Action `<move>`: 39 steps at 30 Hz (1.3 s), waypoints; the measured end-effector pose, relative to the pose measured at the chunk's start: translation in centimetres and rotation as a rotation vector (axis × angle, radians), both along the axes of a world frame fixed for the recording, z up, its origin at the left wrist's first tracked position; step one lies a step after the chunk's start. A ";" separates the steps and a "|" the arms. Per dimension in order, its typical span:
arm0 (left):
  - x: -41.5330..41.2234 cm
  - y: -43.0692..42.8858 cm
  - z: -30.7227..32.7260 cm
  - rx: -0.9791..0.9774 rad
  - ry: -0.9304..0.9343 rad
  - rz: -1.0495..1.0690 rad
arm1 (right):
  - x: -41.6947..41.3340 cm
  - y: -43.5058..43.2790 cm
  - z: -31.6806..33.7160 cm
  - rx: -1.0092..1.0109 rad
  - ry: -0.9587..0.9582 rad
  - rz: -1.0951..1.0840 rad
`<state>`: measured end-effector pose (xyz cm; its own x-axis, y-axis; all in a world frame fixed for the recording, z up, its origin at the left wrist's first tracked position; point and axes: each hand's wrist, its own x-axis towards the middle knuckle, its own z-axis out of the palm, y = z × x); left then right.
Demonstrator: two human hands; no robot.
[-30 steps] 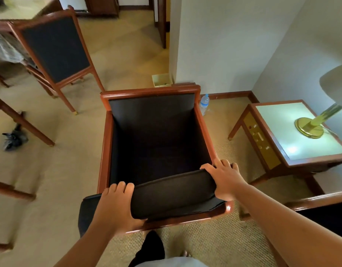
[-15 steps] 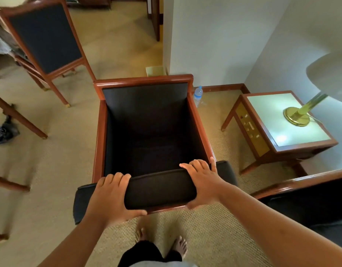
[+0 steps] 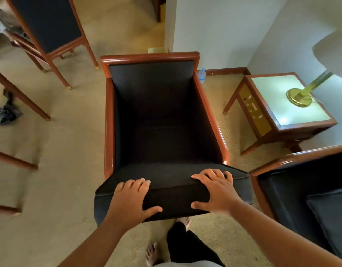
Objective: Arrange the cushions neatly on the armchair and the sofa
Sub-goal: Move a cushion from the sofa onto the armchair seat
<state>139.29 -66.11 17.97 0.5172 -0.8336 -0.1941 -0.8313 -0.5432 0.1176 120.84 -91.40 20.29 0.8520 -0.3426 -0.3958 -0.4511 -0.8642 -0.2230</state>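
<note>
dark fabric cushion gripped by both hands, left hand, right hand, at wooden armchair.

A dark seat cushion lies flat, overhanging the wood-framed armchair's front edge.

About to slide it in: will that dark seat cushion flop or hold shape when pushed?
The seat cushion likely holds shape: it spans between left hand and right hand without visible sag. Its fabric looks matte, so probably not slippery. It overhangs the armchair front, so it may tip if released.
</note>
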 end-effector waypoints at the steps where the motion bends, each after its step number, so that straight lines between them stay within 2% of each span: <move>1: -0.4 0.4 -0.1 0.046 0.035 -0.018 | -0.5 0.5 -0.3 -0.003 0.005 0.016; 5: -0.3 1.0 -0.3 0.220 0.215 -0.098 | -2.0 2.0 -1.4 0.043 0.039 -0.006; 9: 0.6 2.1 -2.8 0.352 0.483 -0.083 | -2.1 3.3 -3.6 0.103 0.272 0.064; 13: -1.6 4.7 -6.7 0.465 0.485 -0.086 | -2.5 5.9 -7.3 0.124 0.421 0.147; 16: -3.2 5.8 -9.3 0.538 0.513 -0.064 | -4.1 7.5 -10.3 0.170 0.455 0.098; 25: -1.6 1.2 -12.8 0.704 0.633 -0.025 | -0.6 3.0 -14.3 0.308 0.659 0.138; 31: 4.2 -5.8 -15.5 0.730 0.816 0.087 | 7.6 -4.7 -18.2 0.404 0.684 -0.010; 39: 15.0 -14.1 -22.0 0.627 0.771 0.293 | 19.3 -13.7 -24.3 0.322 0.616 -0.042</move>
<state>154.30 -80.22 -3.99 0.2348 -0.3305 -0.9141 -0.4757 -0.8592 0.1885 140.11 -105.13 -3.98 0.4278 -0.1550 -0.8905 -0.6092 -0.7772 -0.1574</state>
